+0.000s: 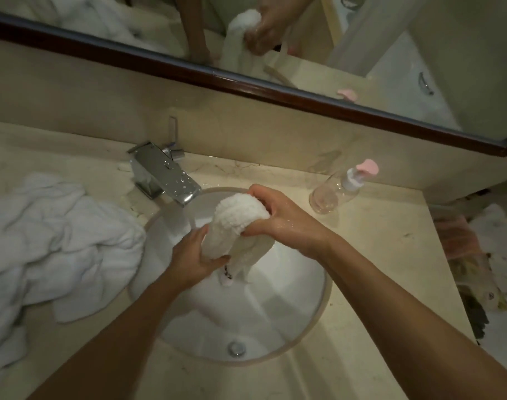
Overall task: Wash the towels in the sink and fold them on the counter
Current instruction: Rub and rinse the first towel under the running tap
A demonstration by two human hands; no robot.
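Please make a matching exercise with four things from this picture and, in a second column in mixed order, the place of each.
1. small white terry towel
2. crumpled pile of white towels
3. clear plastic pump bottle with pink top
4. chrome faucet

a. behind the round white sink, water running
b. counter, right of the sink
c. gripped by left hand and right hand
d. counter, left of the sink

Pairs: 1-c, 2-d, 3-b, 4-a

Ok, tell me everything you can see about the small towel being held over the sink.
The small towel is off-white, nubbly terry cloth, bunched into a rounded wad at the top with its lower end hanging down into the sink. It looks wet. The right hand grips the upper wad; the left hand clasps the lower part. A small label with dark print hangs at its bottom. It sits beside the faucet stream.
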